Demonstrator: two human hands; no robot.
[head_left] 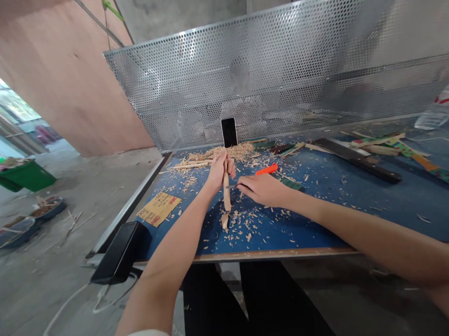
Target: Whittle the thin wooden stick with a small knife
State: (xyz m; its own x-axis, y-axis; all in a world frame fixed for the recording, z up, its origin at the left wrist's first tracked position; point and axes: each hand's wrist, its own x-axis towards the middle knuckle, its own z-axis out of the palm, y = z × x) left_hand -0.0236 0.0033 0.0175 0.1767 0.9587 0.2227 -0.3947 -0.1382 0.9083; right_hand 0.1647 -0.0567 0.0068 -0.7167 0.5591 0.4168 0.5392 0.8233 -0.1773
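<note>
My left hand (219, 169) is closed round the upper part of a pale wooden stick (227, 200), which points towards me over the blue tabletop. My right hand (265, 190) grips a small knife; its thin blade (231, 186) lies across the stick just below my left fingers. The knife's handle is hidden in my fist. An orange plastic piece (267, 169) shows just beyond my right hand; whether it belongs to this knife I cannot tell. A curled wood chip (225, 221) sits at the stick's near end, with shavings scattered around.
A heap of shavings (242, 152) lies before an upright phone (229, 132). Yellow sandpaper (159, 208) and a black box (119, 253) are to the left. A large cleaver-like blade (355, 158), painted strips (415, 158) and a plastic bottle (437, 109) lie right. Perforated metal (280, 75) stands behind.
</note>
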